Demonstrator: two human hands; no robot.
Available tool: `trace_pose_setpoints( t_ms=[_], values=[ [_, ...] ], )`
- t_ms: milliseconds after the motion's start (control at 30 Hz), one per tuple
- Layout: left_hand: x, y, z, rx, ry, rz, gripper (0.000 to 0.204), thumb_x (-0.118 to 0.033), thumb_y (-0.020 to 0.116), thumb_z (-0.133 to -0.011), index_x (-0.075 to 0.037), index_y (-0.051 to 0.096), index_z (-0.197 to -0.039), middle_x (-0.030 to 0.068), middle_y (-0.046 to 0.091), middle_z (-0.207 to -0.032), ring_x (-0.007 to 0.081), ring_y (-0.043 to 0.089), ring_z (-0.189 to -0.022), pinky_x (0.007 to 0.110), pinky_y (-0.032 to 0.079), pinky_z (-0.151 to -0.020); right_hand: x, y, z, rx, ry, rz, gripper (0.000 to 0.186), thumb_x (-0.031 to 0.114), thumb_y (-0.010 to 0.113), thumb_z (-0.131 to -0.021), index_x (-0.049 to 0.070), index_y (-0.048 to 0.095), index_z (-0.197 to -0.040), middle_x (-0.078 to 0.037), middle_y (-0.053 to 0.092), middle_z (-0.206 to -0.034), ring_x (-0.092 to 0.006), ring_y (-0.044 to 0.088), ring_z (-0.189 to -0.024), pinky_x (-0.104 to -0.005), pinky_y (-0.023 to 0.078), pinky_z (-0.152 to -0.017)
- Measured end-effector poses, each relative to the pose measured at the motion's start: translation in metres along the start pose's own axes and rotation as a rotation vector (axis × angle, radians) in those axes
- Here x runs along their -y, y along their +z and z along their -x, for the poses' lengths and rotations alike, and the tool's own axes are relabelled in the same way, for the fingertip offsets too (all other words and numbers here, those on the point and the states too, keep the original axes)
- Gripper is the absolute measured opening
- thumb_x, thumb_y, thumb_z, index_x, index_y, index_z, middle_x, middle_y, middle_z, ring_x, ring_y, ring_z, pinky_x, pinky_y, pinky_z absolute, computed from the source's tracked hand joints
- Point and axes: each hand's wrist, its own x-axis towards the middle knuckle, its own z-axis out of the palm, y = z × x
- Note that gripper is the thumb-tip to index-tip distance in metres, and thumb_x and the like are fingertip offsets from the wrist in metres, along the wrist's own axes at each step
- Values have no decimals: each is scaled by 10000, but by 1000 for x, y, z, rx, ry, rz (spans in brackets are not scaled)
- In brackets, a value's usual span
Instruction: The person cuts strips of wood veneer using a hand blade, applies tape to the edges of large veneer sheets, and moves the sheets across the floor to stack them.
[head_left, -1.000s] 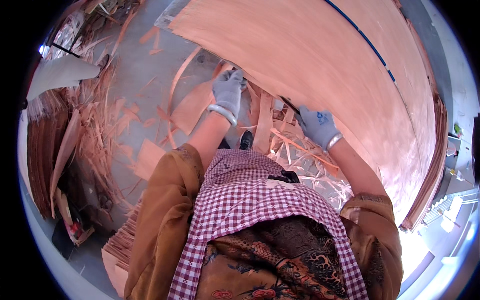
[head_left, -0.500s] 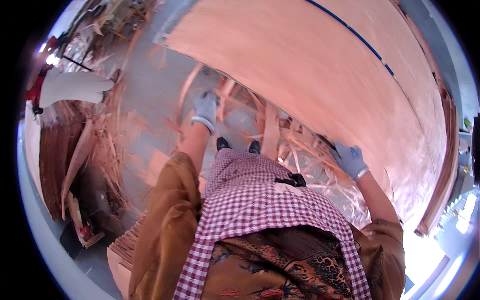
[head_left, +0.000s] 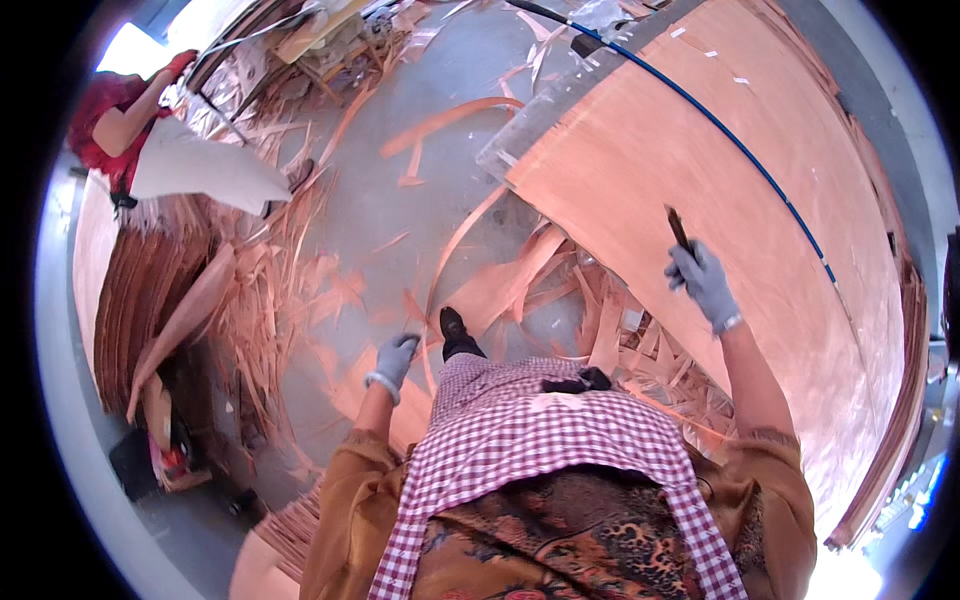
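Dark-brown tool [head_left: 678,228] in right fingers [head_left: 681,270]

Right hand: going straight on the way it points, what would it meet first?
Likely the dark block or blue rod near the upper-left edge of the wood sheet. Depth is unclear: the dark tool in the right hand might touch the sheet sooner.
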Motion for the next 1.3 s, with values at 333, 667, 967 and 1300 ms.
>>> trace_pose_setpoints(
  t_ms=[333,667,967,1300],
  values=[
    [0,-176,-75,24,-74,160,355,127,392,-731,-15,665,-909,67,670,-837,133,569,-715,257,443,-653,30,61,-85,-506,159,692,455,499,597,-806,57,529,-723,-153,568,-642,-341,538,-619,-409,421,-600],
    [-250,-142,-256,172,575,-448,229,-69,515,-835,-14,648,-1012,124,673,-898,194,620,-777,297,477,-714,27,69,-90,-636,159,835,458,490,624,-795,60,503,-693,-147,538,-607,-325,526,-567,-400,400,-547],
    [-462,-98,-366,315,583,-392,246,-152,535,-870,-22,630,-1055,58,648,-895,149,606,-833,276,469,-740,40,81,-96,-692,340,741,415,459,647,-791,64,526,-758,-148,513,-592,-328,517,-549,-396,404,-519],
    [-611,22,-455,490,255,92,576,-451,494,-897,-11,446,-1266,110,551,-1168,224,596,-895,313,460,-804,57,99,-101,-850,523,379,274,300,637,-839,48,547,-782,-96,582,-603,-217,556,-503,-347,413,-464]
  ],
)
